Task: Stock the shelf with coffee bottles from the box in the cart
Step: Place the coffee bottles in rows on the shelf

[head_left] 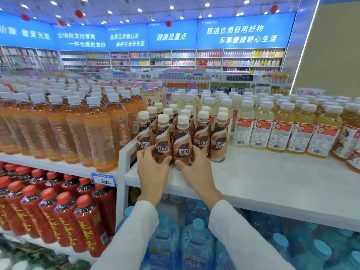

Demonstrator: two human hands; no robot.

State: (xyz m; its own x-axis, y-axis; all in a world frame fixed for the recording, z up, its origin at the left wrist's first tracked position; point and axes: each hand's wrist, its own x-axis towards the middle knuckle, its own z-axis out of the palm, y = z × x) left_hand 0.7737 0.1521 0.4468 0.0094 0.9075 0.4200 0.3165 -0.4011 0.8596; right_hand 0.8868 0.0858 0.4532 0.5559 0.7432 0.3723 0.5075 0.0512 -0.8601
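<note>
Several brown Nescafe coffee bottles with cream caps stand clustered on the white shelf [272, 182]. My left hand [153, 166] grips the base of one front coffee bottle [162, 141]. Right beside it, my right hand [194, 166] grips the base of the neighbouring coffee bottle [182, 143]. Both bottles stand upright on the shelf, at the front of the cluster. More coffee bottles [219, 137] stand to the right and behind. The box and cart are out of view.
Orange drink bottles [97, 129] fill the shelf to the left, pale yellow drinks [282, 125] the right. Red-capped bottles [64, 215] sit lower left, blue water jugs [194, 242] below. A price tag [104, 180] hangs on the left shelf edge. Bare shelf lies right of my hands.
</note>
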